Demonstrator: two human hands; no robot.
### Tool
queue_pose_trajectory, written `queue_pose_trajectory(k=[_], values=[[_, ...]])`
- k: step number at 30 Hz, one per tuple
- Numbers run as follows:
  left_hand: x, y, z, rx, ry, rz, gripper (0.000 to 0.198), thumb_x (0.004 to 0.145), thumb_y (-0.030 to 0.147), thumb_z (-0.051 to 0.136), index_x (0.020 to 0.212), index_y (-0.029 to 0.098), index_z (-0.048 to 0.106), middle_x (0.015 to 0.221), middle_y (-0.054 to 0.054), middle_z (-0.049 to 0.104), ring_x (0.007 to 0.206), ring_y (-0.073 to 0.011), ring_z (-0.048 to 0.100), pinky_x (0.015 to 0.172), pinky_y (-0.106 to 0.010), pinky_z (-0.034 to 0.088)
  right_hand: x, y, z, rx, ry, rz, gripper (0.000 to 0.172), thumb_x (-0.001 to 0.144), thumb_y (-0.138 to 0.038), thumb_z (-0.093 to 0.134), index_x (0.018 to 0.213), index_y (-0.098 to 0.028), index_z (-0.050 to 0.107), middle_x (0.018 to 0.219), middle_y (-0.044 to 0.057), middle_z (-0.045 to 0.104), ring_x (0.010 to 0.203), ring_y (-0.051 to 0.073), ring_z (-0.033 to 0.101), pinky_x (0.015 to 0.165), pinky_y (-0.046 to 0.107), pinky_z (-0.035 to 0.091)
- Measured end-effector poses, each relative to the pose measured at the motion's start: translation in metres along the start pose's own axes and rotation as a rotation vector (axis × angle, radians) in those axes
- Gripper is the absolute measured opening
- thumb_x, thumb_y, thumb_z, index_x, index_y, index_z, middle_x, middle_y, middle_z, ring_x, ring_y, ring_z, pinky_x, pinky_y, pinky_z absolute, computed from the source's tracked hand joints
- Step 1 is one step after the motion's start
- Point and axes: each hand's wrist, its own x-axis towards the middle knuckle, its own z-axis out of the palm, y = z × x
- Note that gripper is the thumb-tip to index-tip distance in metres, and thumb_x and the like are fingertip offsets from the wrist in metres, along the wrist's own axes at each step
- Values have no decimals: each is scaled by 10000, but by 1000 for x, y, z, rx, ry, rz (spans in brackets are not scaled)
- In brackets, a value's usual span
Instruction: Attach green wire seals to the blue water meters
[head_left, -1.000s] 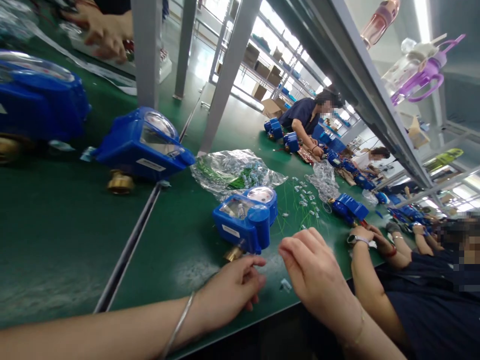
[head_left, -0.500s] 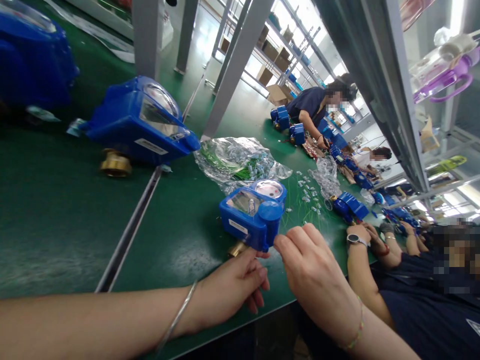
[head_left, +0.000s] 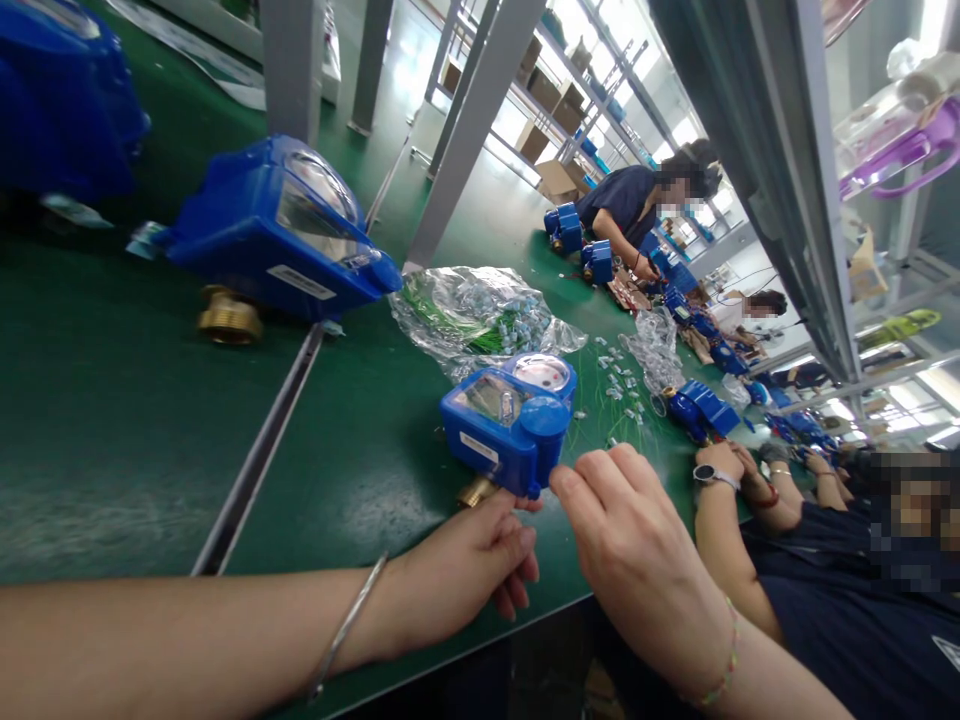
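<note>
Along the near edge of the green surface my left hand and right hand work at the blue meter, grips curled, contents I cannot tell, which I judge fine fitting needing steadiness next.

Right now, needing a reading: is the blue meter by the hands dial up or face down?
Dial up: the blue meter shows its clear windows on top.
</note>
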Motion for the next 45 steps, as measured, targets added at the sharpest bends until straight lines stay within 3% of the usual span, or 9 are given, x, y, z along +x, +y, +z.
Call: queue_pose_trajectory(k=[19, 29, 33, 36, 38, 41, 45], values=[[-1, 2, -1, 22, 7, 30, 379, 821, 542, 430, 796, 165, 403, 690, 0, 532, 541, -125, 534, 528, -267, 456, 5, -10, -4, -98, 59, -68, 137, 816, -74, 463, 869, -157, 559, 772, 46, 450, 716, 217, 373, 625, 350, 300], [-2, 0, 0, -18, 59, 43, 418, 830, 564, 443, 800, 148, 455, 679, -12, 555, 554, -126, 533, 526, -252, 451, 2, -10, 22, 38, -5, -48, 129, 858, -91, 470, 813, -178, 555, 809, 41, 492, 760, 209, 419, 675, 354, 380], [1, -1, 5, 51, 142, 21, 371, 853, 501, 419, 793, 145, 505, 665, -7, 551, 525, -117, 513, 465, -224, 426, -6, -7, 36, 204, 92, 15, 197, 889, -83, 417, 908, -168, 595, 855, 57, 543, 800, 187, 479, 748, 337, 440], [0, 3, 5, 240, 175, -56, 303, 859, 408, 389, 751, 156, 518, 610, -6, 554, 473, -124, 504, 403, -209, 361, -16, -3, 47, 397, 191, 102, 275, 899, -85, 397, 1111, -165, 552, 936, 67, 577, 861, 166, 532, 781, 308, 476], [-6, 10, 1, 496, 138, -60, 294, 850, 341, 385, 655, 163, 515, 558, -13, 553, 455, -131, 506, 409, -218, 326, -25, 1, 55, 504, 222, 200, 343, 898, -89, 391, 1212, -180, 496, 966, 64, 586, 873, 158, 551, 779, 304, 488], [-21, 23, -5, 1041, 7, 94, 300, 820, 261, 407, 564, 168, 533, 530, -52, 580, 477, -173, 538, 436, -258, 290, -45, 0, 70, 663, 248, 359, 335, 896, -125, 423, 1210, -217, 493, 932, 39, 592, 874, 158, 560, 804, 334, 476], [-41, 27, -2, 1567, -250, 301, 171, 719, 160, 479, 653, 154, 636, 569, -105, 610, 475, -236, 542, 441, -317, 310, -67, -19, 96, 1008, 348, 590, 269, 903, -220, 475, 1172, -209, 499, 908, 29, 584, 883, 152, 577, 815, 325, 482]])
